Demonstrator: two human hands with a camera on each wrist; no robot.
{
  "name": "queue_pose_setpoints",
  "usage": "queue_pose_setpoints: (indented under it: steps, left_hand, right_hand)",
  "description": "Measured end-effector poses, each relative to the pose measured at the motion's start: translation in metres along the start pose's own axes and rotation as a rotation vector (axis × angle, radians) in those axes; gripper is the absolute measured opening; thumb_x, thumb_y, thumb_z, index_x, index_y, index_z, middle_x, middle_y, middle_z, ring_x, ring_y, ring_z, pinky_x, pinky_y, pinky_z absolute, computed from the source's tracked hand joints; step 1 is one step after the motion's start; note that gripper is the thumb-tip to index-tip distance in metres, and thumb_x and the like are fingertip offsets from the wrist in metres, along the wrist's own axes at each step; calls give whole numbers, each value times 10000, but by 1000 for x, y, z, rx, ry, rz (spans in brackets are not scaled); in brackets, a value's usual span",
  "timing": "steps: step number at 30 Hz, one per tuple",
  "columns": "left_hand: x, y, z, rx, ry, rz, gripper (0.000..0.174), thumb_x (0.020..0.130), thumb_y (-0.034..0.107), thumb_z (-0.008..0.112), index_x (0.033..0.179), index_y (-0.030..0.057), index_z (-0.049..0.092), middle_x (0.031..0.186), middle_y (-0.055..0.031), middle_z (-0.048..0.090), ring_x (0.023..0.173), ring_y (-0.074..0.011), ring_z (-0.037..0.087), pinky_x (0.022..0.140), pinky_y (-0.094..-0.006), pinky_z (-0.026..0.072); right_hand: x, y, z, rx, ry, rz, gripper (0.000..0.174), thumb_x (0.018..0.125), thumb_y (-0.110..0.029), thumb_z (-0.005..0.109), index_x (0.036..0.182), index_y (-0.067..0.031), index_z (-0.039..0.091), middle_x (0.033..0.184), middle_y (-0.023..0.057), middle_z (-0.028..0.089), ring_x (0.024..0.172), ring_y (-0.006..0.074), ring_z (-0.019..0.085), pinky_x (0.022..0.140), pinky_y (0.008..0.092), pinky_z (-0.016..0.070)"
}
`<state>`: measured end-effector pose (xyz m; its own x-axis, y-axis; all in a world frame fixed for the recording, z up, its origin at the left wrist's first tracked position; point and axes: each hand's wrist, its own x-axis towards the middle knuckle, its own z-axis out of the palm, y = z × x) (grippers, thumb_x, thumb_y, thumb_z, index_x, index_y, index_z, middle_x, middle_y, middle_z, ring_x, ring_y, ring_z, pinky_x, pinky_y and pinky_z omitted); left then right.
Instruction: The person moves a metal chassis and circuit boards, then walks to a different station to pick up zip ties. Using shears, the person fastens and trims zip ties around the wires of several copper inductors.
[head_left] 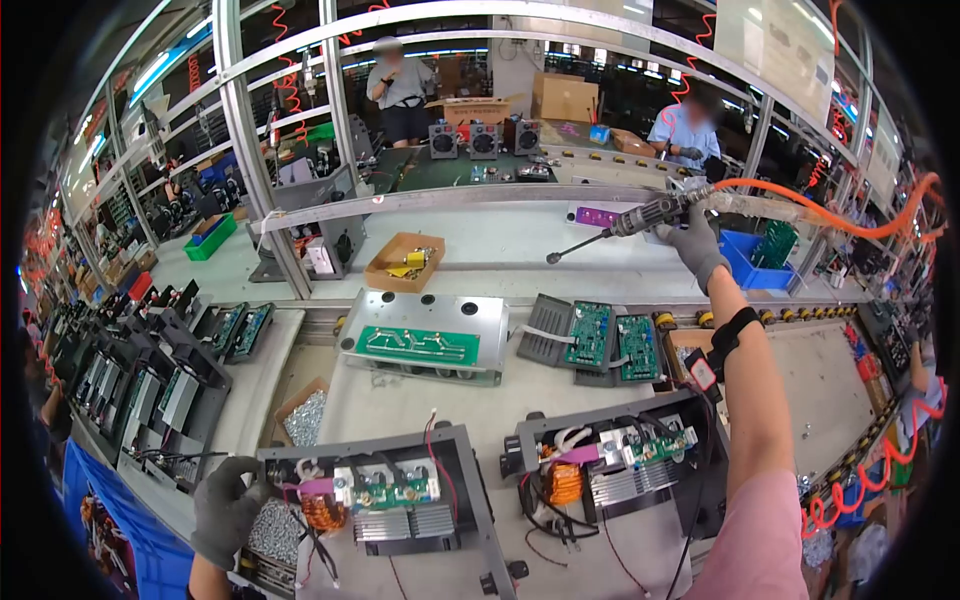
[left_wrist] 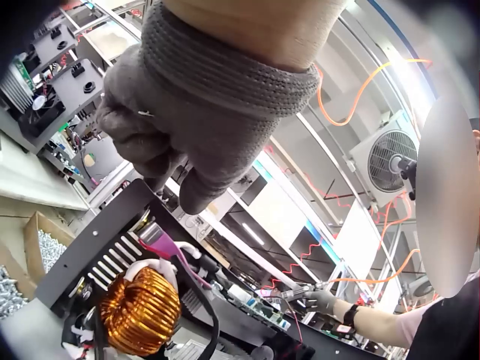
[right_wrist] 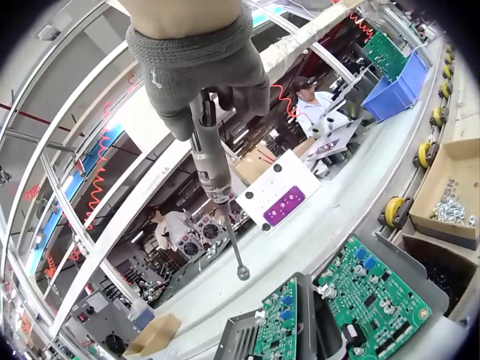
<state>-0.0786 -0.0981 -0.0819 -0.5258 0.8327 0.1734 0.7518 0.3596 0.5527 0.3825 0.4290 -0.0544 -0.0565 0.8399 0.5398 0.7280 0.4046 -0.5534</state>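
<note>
An aluminium frame (head_left: 256, 150) spans the station. Behind its posts, a pale bench (head_left: 490, 245) runs crosswise; a green-topped table (head_left: 400, 176) stands beyond. Overhead: red coiled hoses (head_left: 290, 80) and a lit tube light (head_left: 152, 70).

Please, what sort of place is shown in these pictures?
Most likely an electronics assembly workshop: the right hand holds a power tool, several green circuit boards are in view, and a box contains small metal parts.

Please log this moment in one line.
Right hand: grips power driver | Left hand: near open chassis | Driver tip: clear of chassis
</note>
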Motion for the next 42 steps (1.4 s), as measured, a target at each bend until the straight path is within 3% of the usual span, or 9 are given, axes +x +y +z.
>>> queue_pose_setpoints:
  steps: [5,14,19,26,29,32,36,39,42]
  left_hand:
    - [-32,-14,12,74,133,-59,438,670,213,709,1063,44,617,651,-91,585,600,-192,560,597,-312,452]
    - [-45,-50,48,3,36,-54,764,625,626,728,1109,60,557,577,-23,421,518,-170,423,487,-362,331]
    - [-17,-87,81,-485,-67,-100,552,644,277,820,1022,10,520,962,-29,529,885,-142,502,813,-277,421]
    - [27,-116,94,-489,-156,-54,168,658,75,689,751,-14,581,780,-72,573,757,-161,544,677,-292,440]
    - [27,-96,91,-381,-63,-125,226,689,116,687,849,-26,615,778,-84,607,759,-181,578,709,-310,460]
    - [30,-91,91,-269,-65,-203,305,720,189,694,937,-18,640,876,-143,659,819,-228,629,760,-340,477]
    - [34,-93,93,-137,-78,-183,347,722,254,705,966,13,650,926,-183,663,864,-293,636,778,-373,477]
    - [35,-98,96,-69,-59,-143,346,706,281,725,943,37,666,902,-181,664,873,-309,636,780,-384,478]
    - [34,-83,90,-75,-136,-160,329,697,275,732,912,36,663,874,-171,666,847,-302,642,761,-380,484]
  right_hand:
    - [15,5,-10,55,-133,93,626,748,-269,735,1254,-37,449,1135,168,598,1052,281,576,920,351,426]
    - [-153,-88,-157,-46,-458,-381,544,788,-148,690,1289,-83,487,1142,90,588,1000,193,560,859,306,449]
    - [-273,-64,-200,-1031,-543,-796,585,702,-48,584,1262,-200,515,1277,90,496,1193,292,449,1004,418,354]
    - [-295,-94,-199,-892,-804,-1214,153,716,-146,575,863,-139,616,1107,57,595,1113,271,518,957,405,427]
    - [-296,-128,-210,-662,-798,-1233,99,664,-154,615,755,-132,583,972,23,638,996,228,582,883,354,465]
    - [-299,-130,-210,-270,-839,-857,183,626,-176,698,744,-118,571,855,15,646,823,226,624,755,342,497]
    - [-342,-44,-218,276,-854,111,435,663,-343,823,784,-11,569,740,59,634,692,117,597,631,275,474]
    - [-363,-89,-220,344,-681,159,622,702,-500,755,992,28,595,931,85,643,874,149,587,745,284,467]
    - [-385,-162,-202,364,-136,-189,669,739,-576,646,1076,-3,573,1128,119,569,1045,232,529,914,371,410]
